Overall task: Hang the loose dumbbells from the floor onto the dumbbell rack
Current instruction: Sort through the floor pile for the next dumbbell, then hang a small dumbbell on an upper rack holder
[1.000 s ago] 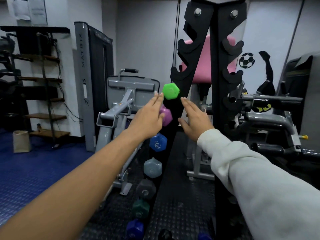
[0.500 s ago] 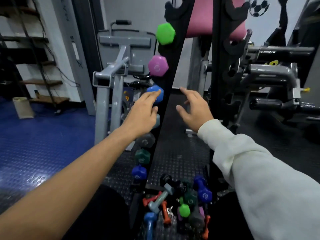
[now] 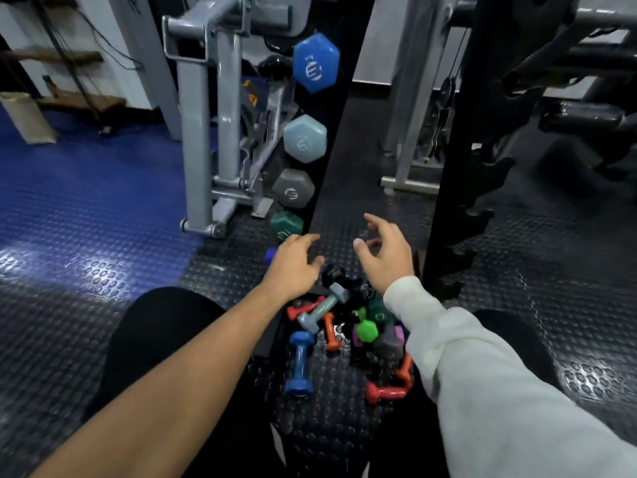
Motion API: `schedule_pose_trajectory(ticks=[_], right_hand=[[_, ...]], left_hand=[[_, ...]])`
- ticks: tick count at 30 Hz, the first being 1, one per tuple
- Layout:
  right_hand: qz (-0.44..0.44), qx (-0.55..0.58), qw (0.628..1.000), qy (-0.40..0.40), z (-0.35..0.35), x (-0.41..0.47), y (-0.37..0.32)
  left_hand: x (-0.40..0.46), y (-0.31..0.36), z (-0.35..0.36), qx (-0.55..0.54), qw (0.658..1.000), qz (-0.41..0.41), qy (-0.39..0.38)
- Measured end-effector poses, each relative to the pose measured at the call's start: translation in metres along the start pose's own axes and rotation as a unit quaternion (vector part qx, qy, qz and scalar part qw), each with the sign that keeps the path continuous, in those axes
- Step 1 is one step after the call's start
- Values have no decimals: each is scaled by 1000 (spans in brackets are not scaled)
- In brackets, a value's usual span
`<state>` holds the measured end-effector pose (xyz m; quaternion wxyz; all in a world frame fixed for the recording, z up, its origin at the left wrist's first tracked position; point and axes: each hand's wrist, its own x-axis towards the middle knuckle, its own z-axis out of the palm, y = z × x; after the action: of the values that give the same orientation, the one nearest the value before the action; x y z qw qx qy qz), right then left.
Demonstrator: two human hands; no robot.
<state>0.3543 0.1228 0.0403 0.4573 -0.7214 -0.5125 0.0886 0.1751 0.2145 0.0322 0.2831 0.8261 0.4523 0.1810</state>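
Your left hand (image 3: 293, 267) and right hand (image 3: 386, 257) hover released, fingers loosely spread and grasping nothing, just above the far edge of the pile of loose dumbbells (image 3: 344, 332) on the black studded floor (image 3: 551, 305). The pile lies between your knees, at the foot of the dumbbell rack (image 3: 451, 167). A blue dumbbell (image 3: 300, 363) sits on the pile's left side, a green one (image 3: 367, 331) at its middle. Hung dumbbells climb the rack's left upright (image 3: 324, 167).
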Motion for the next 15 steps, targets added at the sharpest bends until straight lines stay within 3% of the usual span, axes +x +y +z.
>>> schedule_pose_trajectory(ticks=[7, 15], right_hand=[[117, -96, 983, -100, 46, -12, 78], [234, -166, 931, -226, 108, -56, 140]], left_hand=[[17, -65, 50, 25, 988, -113, -104], [25, -125, 122, 78, 969, -153, -178]])
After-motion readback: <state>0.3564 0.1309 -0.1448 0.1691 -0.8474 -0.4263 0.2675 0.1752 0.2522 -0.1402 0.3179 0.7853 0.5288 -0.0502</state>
